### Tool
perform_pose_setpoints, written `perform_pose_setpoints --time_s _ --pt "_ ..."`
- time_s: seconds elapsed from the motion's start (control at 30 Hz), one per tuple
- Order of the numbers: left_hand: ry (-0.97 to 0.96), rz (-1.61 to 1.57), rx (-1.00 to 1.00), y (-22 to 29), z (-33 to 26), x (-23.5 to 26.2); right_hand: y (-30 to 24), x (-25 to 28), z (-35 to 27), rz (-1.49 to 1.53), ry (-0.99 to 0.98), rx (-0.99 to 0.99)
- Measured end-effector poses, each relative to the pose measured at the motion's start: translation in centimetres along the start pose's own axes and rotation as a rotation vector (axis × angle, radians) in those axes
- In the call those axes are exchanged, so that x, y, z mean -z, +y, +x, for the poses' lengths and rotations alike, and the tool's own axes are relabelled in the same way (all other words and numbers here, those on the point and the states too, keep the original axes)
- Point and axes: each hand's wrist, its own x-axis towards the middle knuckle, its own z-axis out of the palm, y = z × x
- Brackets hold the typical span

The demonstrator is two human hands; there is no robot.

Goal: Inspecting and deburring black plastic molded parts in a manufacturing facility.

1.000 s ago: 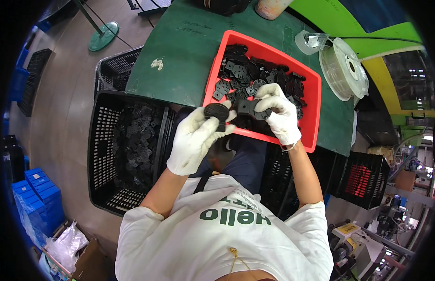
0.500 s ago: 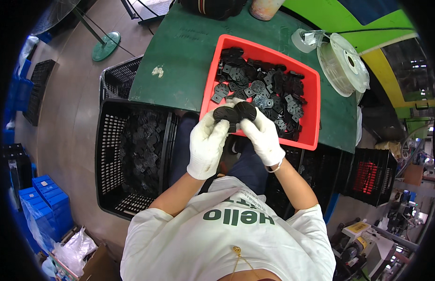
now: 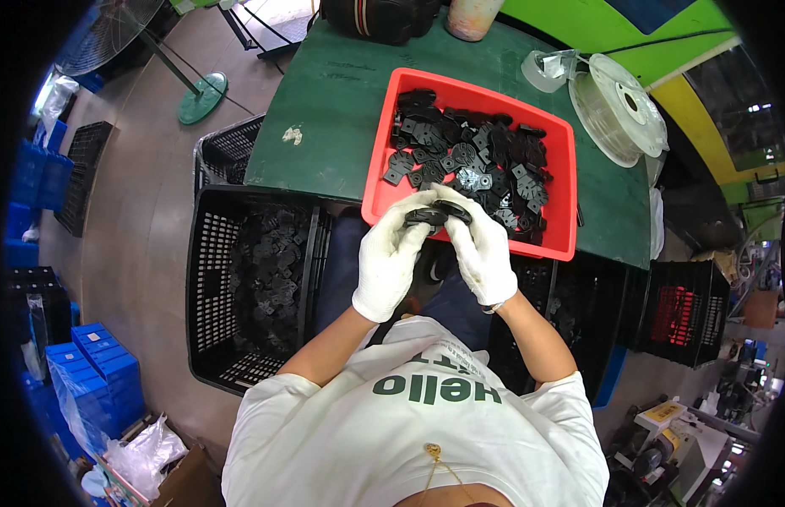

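Both of my hands wear white gloves and meet over the near edge of a red plastic tray [image 3: 564,194]. My left hand [image 3: 386,264] is closed on a black plastic part [image 3: 426,217] with a rounded end. A similar black plastic part [image 3: 454,210] is pinched in my right hand [image 3: 485,260]. The two parts touch or overlap, tilted nearly edge-on, and my fingers cover much of them; whether they are joined I cannot tell. Inside the tray lies a heap of loose black plastic parts [image 3: 439,131] of the same sort, with rounded heads and square tabs.
The tray stands on a green table [image 3: 325,110]. Left of my legs is a black slatted crate [image 3: 211,287] of black parts. A clear spool [image 3: 616,110] and a tape roll [image 3: 546,72] sit at the back right. More dark crates [image 3: 684,313] stand to the right.
The two black parts have turned from showing their round faces to nearly edge-on. My hands have tilted with them and stay close together. The whole view has shifted slightly.
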Motion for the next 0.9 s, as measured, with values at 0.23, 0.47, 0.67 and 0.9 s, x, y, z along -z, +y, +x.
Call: perform_pose_setpoints --time_s 0.23,0.47,0.67,0.9 --pt "-0.055 0.038 0.125 -0.2 -1.6 0.2 1.0 2.8 -4.4 -0.183 0.005 -0.081" --pt "-0.013 -0.010 0.220 -1.3 -3.2 2.6 11.8 8.3 -14.3 -0.178 0.362 -0.433" --pt "0.060 0.138 0.370 -4.2 -4.3 8.8 22.9 16.0 -25.4 -0.551 0.606 -0.871" --pt "0.502 0.337 0.344 -11.2 -5.9 23.0 23.6 21.4 -28.1 -1.126 0.411 -1.181"
